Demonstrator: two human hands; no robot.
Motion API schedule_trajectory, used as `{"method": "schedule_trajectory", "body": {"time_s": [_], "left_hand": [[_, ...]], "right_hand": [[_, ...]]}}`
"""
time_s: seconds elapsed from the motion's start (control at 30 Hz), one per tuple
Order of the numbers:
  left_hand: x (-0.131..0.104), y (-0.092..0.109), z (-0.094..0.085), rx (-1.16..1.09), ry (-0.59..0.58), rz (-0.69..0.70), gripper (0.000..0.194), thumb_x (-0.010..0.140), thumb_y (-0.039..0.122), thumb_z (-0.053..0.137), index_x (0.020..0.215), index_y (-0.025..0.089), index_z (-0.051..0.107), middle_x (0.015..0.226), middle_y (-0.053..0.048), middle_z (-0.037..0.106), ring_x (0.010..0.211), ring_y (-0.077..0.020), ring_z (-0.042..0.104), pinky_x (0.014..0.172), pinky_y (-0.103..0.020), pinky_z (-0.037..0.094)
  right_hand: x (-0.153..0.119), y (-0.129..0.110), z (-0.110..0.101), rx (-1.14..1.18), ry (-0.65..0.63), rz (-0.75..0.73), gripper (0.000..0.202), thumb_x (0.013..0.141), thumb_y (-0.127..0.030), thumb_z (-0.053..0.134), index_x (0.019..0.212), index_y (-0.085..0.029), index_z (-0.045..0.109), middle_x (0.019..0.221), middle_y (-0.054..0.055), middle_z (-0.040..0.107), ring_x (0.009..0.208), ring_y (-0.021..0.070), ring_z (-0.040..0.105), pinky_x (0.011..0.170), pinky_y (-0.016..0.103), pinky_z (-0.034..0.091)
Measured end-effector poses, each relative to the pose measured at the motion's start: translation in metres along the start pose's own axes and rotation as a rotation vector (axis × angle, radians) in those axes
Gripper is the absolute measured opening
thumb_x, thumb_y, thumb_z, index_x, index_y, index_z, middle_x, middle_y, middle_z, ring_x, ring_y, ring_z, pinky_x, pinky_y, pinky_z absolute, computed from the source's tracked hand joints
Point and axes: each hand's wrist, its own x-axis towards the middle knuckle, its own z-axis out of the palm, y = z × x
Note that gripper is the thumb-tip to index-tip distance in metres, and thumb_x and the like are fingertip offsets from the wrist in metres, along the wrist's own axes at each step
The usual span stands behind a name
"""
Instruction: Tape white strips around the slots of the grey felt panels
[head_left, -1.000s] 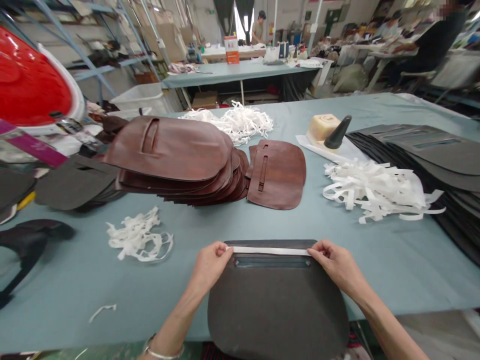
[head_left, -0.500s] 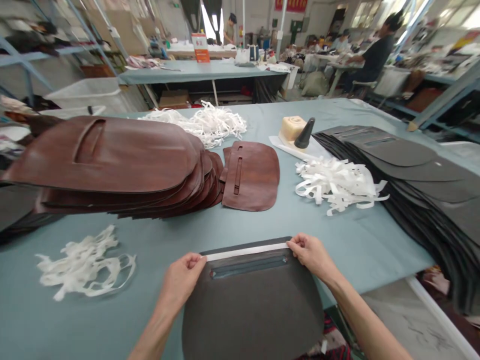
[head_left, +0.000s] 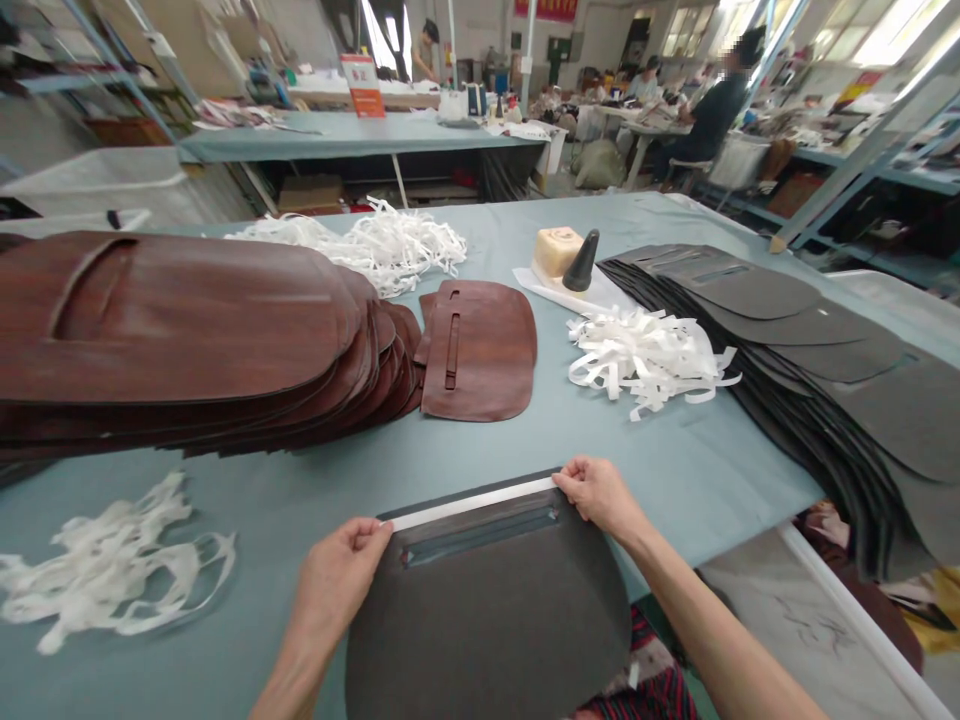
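Note:
A dark grey panel (head_left: 487, 610) with rounded lower corners lies at the table's near edge, a long slot close to its top. Along that top edge runs a white strip (head_left: 472, 503). My left hand (head_left: 341, 570) pinches the strip's left end between thumb and fingers at the panel's upper left corner. The strip's right end is pinched by my right hand (head_left: 600, 492) at the upper right corner. Between the hands the strip looks straight and lies along the panel.
Brown panels (head_left: 187, 320) are stacked at left, a smaller brown piece (head_left: 480, 350) beside them. Grey panels (head_left: 810, 340) fan out at right. White strips lie in piles (head_left: 645, 355). A black cone (head_left: 581, 262) leans by a yellowish block (head_left: 556, 250). People work farther back.
The view has turned to the right, so the table's contents appear shifted left. Both hands keep their pinch on the strip's ends, and the panel looks slightly more tilted.

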Motion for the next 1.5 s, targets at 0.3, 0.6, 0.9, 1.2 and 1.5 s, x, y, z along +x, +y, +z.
{"method": "schedule_trajectory", "body": {"time_s": [0.3,0.6,0.9,1.2,1.5], "left_hand": [[-0.027,0.020,0.026,0.239,0.436,0.361,0.021,0.089,0.028,0.042,0.100,0.019,0.057,0.090,-0.006,0.062,0.078,-0.0191,0.059,0.071,-0.031,0.043],[-0.047,0.006,0.035,0.528,0.351,0.733,0.040,0.091,0.024,0.045,0.131,0.025,0.048,0.128,-0.007,0.055,0.120,-0.0249,0.048,0.103,-0.045,0.038],[-0.041,-0.002,0.041,0.303,0.552,0.675,0.025,0.090,0.023,0.046,0.113,0.017,0.055,0.111,-0.012,0.059,0.108,-0.0254,0.053,0.094,-0.047,0.045],[-0.046,-0.001,0.038,0.300,0.548,0.589,0.022,0.089,0.022,0.047,0.110,0.016,0.054,0.111,-0.012,0.056,0.100,-0.0241,0.052,0.086,-0.041,0.046],[-0.037,-0.008,0.045,0.505,0.538,0.641,0.042,0.089,0.013,0.039,0.129,0.019,0.049,0.126,-0.010,0.057,0.104,-0.0255,0.050,0.087,-0.040,0.041]], "right_hand": [[-0.020,-0.023,0.009,-0.526,0.244,-0.422,0.019,0.082,-0.011,0.045,0.093,-0.020,0.058,0.087,0.005,0.059,0.073,0.0167,0.053,0.060,0.026,0.034],[-0.047,-0.044,0.054,-0.741,0.033,-0.986,0.043,0.084,-0.006,0.044,0.125,-0.015,0.051,0.120,0.014,0.053,0.108,0.0272,0.043,0.094,0.042,0.032],[-0.025,-0.074,0.060,-0.733,0.098,-0.889,0.019,0.092,-0.033,0.050,0.087,-0.017,0.059,0.093,0.010,0.058,0.089,0.0227,0.050,0.075,0.034,0.037],[-0.020,-0.111,0.112,-0.618,-0.096,-0.987,0.012,0.092,-0.020,0.048,0.094,-0.018,0.059,0.096,0.007,0.059,0.091,0.0198,0.049,0.075,0.031,0.035],[-0.036,-0.104,0.115,-0.733,-0.023,-1.212,0.017,0.095,-0.017,0.041,0.099,-0.014,0.056,0.094,0.008,0.055,0.086,0.0215,0.044,0.072,0.035,0.036]]}}
